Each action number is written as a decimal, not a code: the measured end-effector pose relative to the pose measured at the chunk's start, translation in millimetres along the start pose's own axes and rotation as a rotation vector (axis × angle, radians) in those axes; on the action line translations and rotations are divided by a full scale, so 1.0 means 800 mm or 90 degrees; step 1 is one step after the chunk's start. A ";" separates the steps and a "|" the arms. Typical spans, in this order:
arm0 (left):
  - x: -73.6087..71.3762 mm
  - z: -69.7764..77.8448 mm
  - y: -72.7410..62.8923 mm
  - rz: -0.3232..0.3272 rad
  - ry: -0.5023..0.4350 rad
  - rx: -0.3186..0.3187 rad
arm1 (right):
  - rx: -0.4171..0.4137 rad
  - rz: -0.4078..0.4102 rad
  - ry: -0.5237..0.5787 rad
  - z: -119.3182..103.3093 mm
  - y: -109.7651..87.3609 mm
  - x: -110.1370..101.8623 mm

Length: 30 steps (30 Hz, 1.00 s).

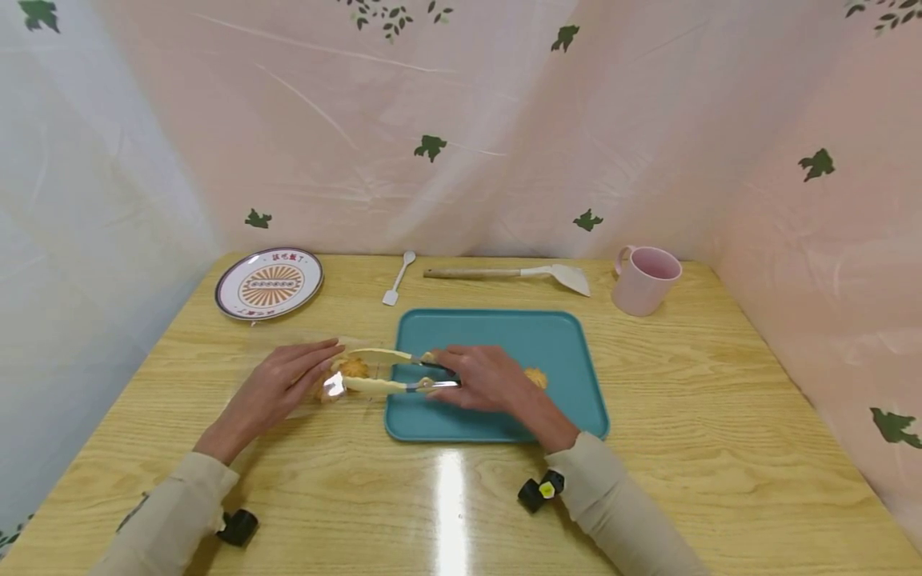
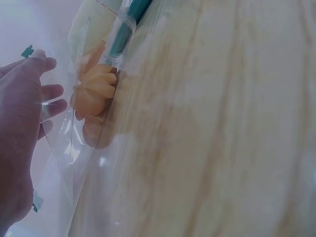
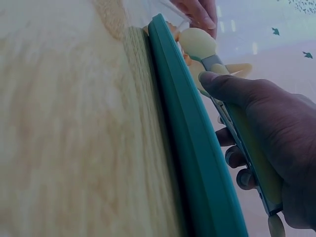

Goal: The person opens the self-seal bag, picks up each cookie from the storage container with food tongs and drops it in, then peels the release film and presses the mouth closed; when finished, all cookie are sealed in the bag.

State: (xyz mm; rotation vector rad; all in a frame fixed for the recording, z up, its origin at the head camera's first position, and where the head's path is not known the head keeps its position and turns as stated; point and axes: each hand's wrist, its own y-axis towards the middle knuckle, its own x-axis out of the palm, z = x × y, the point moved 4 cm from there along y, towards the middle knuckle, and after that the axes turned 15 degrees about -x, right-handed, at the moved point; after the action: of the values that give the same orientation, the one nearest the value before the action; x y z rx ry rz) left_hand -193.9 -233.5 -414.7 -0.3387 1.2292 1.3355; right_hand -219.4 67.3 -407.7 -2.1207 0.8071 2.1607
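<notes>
My right hand (image 1: 486, 380) grips a pair of tongs (image 1: 378, 386) over the left part of a teal tray (image 1: 497, 324). Their cream tips point left into a clear plastic bag (image 2: 64, 163), one on each side of a ridged golden cookie (image 1: 354, 368). More cookies lie under it in the bag, partly hidden by the film. My left hand (image 1: 288, 380) is over the bag, its fingers fairly straight and touching the film; its thumb is hidden. Another golden cookie (image 1: 535, 377) lies on the tray, partly behind my right wrist.
Along the back of the wooden table (image 1: 691, 416) are a patterned plate (image 1: 270, 284), a small white spatula-ended spoon (image 1: 398, 280), a wood-handled turner (image 1: 504, 274) and a pink mug (image 1: 643, 282). A pale curtain (image 1: 490, 104) with green leaves closes the back and sides.
</notes>
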 end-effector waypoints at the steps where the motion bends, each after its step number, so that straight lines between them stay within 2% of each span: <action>1: 0.000 0.000 0.000 0.002 0.000 0.002 | 0.002 -0.001 0.004 0.000 0.000 0.000; 30: 0.003 -0.002 0.002 0.006 -0.002 0.016 | 0.036 -0.007 0.070 -0.002 0.009 0.009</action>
State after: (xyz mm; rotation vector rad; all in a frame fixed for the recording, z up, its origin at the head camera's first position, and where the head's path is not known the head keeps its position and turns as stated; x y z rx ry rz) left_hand -196.4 -232.9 -416.1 -0.3133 1.2463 1.3275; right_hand -221.0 57.6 -411.7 -2.2280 0.8503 2.0059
